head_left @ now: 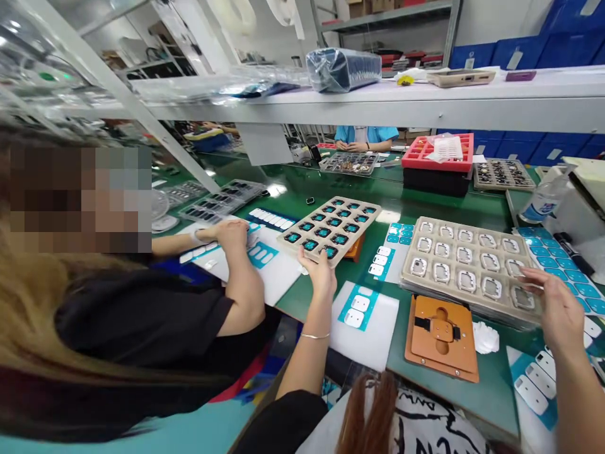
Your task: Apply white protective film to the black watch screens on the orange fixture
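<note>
My left hand [320, 272] grips the near edge of a beige plastic tray [341, 228], which is tilted. Dark, rounded-square parts with blue faces sit in its pockets. My right hand [560, 309] is at the front right corner of another beige tray [454, 253], on top of a stack. Silvery rounded frames fill that tray's pockets. The fingers of my right hand are stretched over a corner pocket, and whether they touch the frame is unclear. Between my hands lies an orange fixture [442, 337] with black clamps, beside a crumpled white wad [485, 338].
At the left, a co-worker's hands [231, 236] are over blue-and-white label sheets. More label sheets [359, 306] lie near me. A shelf [283, 110] spans the green bench. A red tray [437, 153], a clear bottle [541, 202] and another seated person [366, 137] are farther back.
</note>
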A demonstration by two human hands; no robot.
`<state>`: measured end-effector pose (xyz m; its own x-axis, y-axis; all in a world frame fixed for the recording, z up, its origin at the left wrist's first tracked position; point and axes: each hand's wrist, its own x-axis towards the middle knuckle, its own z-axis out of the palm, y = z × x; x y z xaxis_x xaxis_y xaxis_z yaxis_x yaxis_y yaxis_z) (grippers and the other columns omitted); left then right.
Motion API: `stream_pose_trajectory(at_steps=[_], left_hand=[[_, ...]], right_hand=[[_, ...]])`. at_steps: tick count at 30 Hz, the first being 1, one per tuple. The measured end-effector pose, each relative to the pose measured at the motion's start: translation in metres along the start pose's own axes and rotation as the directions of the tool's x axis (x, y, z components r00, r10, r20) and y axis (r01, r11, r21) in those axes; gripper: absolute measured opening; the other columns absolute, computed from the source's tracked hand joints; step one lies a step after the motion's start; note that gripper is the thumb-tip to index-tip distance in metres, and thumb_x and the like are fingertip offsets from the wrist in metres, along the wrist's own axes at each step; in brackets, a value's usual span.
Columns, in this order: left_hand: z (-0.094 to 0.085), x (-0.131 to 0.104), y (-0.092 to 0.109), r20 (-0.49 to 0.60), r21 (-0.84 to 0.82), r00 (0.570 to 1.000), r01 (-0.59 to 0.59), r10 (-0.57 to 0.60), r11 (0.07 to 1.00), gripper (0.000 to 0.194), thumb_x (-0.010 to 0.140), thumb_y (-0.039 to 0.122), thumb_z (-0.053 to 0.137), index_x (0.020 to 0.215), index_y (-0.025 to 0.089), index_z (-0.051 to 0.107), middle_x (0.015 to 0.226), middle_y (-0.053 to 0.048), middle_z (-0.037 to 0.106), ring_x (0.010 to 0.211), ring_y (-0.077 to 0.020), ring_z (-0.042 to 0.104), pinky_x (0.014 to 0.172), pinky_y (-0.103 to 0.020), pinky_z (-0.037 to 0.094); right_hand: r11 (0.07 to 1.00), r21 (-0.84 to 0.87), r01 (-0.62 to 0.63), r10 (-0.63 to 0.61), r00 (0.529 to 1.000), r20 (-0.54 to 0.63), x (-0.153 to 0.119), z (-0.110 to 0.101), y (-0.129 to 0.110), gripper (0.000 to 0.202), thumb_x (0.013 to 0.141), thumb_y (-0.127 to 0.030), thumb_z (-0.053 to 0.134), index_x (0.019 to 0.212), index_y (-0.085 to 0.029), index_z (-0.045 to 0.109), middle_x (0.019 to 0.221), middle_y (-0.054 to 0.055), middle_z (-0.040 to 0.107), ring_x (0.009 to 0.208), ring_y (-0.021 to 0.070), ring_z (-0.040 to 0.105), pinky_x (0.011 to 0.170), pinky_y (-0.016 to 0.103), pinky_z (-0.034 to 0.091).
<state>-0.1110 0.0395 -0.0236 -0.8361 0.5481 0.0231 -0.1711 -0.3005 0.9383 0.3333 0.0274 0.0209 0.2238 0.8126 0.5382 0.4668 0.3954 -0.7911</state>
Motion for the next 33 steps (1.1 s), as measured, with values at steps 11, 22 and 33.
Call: stream_pose_trajectory(at_steps=[11, 22, 33], left_hand=[[-0.020, -0.046, -0.016, 0.149, 0.097, 0.989, -0.032, 0.017, 0.995, 0.072, 0.084, 0.035, 0.066, 0.137, 0.037, 0.017, 0.156, -0.014, 0.025, 0.135, -0.0224, 0.051, 0.101, -0.042, 0.055], [-0.067, -0.091, -0.030, 0.731, 0.667, 0.682, -0.719, 0.017, 0.194, 0.063, 0.088, 0.054, 0.052, 0.135, 0.013, 0.051, 0.144, -0.027, 0.045, 0.138, -0.0439, 0.040, 0.110, -0.072, 0.031], [-0.071, -0.084, -0.021, 0.783, 0.621, 0.620, -0.779, -0.048, 0.081, 0.055, 0.094, 0.050, 0.044, 0.135, 0.017, 0.059, 0.146, -0.023, 0.049, 0.135, -0.0399, 0.046, 0.109, -0.059, 0.041]], right_hand=[[0.999, -0.006, 0.037, -0.038, 0.996, -0.085, 0.006, -0.017, 0.001, 0.036, 0.096, -0.049, 0.050, 0.089, -0.023, 0.074, 0.100, 0.009, 0.073, 0.096, 0.0287, 0.067, 0.083, 0.049, 0.054], [0.986, -0.044, -0.160, 0.140, 0.946, -0.292, 0.013, -0.031, 0.009, 0.042, 0.088, -0.058, 0.055, 0.083, -0.020, 0.072, 0.082, 0.006, 0.073, 0.072, 0.0223, 0.068, 0.071, 0.038, 0.055], [0.941, -0.004, -0.337, 0.327, 0.915, -0.239, 0.020, -0.037, 0.032, 0.044, 0.082, -0.062, 0.056, 0.079, -0.020, 0.070, 0.087, 0.008, 0.075, 0.073, 0.0224, 0.069, 0.071, 0.037, 0.054]])
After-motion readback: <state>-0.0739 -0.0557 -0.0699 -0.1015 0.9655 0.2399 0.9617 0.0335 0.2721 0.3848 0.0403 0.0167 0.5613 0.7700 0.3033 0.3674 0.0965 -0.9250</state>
